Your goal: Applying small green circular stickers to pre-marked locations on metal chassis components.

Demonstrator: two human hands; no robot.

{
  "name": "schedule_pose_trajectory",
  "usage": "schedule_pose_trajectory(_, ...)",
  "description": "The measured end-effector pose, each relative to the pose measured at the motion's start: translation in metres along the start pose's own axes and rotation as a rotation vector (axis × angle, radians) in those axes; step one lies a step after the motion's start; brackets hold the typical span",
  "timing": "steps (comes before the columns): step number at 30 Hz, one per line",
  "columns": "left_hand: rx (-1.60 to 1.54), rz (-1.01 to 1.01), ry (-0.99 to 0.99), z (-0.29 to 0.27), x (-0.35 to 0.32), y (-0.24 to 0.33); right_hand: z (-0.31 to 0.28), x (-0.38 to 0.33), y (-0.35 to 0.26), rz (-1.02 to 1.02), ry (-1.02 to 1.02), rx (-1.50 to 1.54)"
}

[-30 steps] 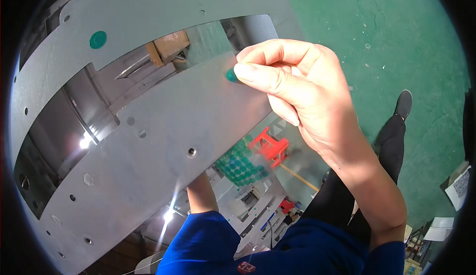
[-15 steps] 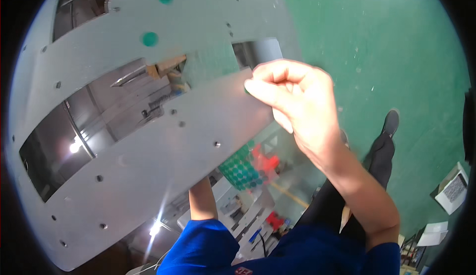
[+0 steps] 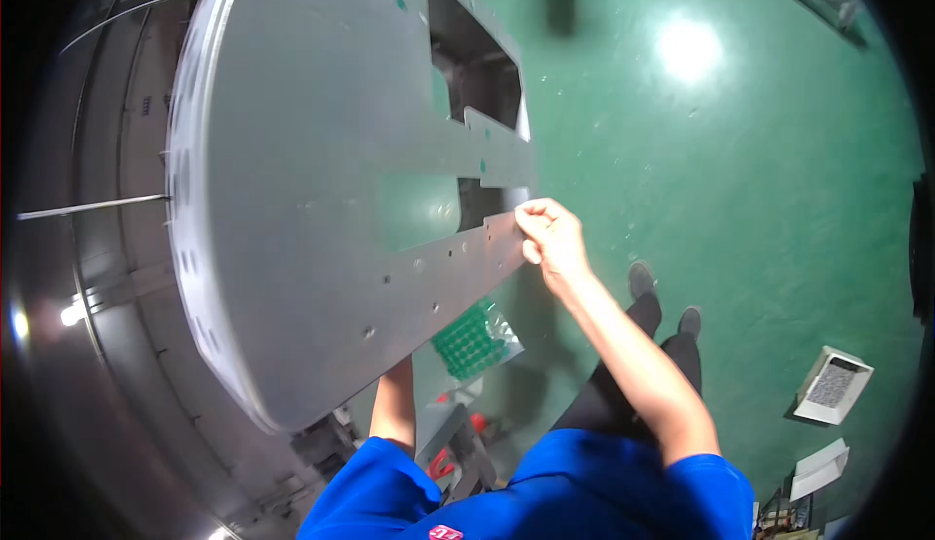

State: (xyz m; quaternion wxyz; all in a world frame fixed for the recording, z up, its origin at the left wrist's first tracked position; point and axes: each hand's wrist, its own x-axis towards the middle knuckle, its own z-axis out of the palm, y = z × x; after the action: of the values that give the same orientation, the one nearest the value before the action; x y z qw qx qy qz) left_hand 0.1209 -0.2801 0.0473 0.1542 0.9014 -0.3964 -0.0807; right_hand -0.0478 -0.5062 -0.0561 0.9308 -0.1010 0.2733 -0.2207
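A large grey metal panel (image 3: 321, 170) with cutouts, small holes and a few green round stickers (image 3: 483, 165) fills the left and middle. My right hand (image 3: 553, 238) is at its right edge, thumb and forefinger pinched against the corner beside a cutout. The fingertips hide what is between them; a green speck showed at the thumb a moment earlier. My left forearm (image 3: 394, 404) goes up behind the panel's lower edge, so the hand itself is hidden. Close to that forearm, partly behind the panel, is a sheet of green round stickers (image 3: 472, 340) with clear plastic at its side.
Below the panel are grey and red items (image 3: 458, 447), partly hidden. A white tray (image 3: 834, 384) and another white piece (image 3: 820, 469) lie on the green floor (image 3: 740, 199) at the right. Metal rods (image 3: 93, 207) show beyond the panel's left edge.
My view has shifted, and the panel now looks farther off and turned. My right hand, a green speck at its thumb before, is now at the panel's right edge, still pinched.
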Motion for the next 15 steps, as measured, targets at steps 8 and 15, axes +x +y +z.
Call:
schedule_pose_trajectory(8, -0.176, -0.166, -0.309, 0.056, -0.074, 0.078, -0.062, -0.029, 0.018, 0.066, 0.348, 0.005)
schedule_pose_trajectory(15, -0.277, 0.088, -0.542, 0.119, -0.083, 0.218, -0.181, -0.112, -0.043, 0.264, 0.494, -0.160)
